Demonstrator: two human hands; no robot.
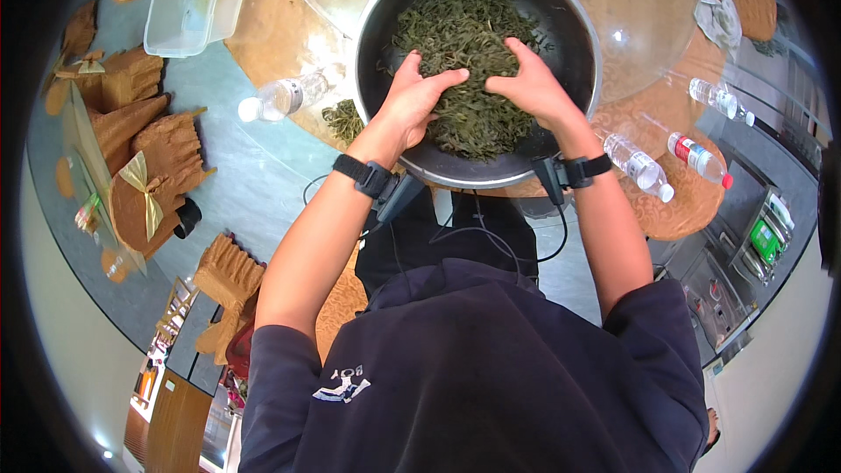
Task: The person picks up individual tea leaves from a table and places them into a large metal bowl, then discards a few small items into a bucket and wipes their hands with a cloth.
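- In the head view, a dark round pan with a pale rim stood at the edge of the table, right in front of the person.
- A heap of dark green leaves lay inside the pan, toward its middle.
- The left hand was at the heap's left side, its thumb stretched inward over the leaves.
- The right hand faced it from the right, thumb pointing inward, the two thumbs near each other but apart.
- On both hands, thumb and forefinger were spread; the other fingers were partly hidden, so whether they grasped any leaves could not be told.
- A smaller clump of leaves lay just left of the pan, near a clear bottle.
- Right of the pan lay a red-labelled bottle between two other clear ones.
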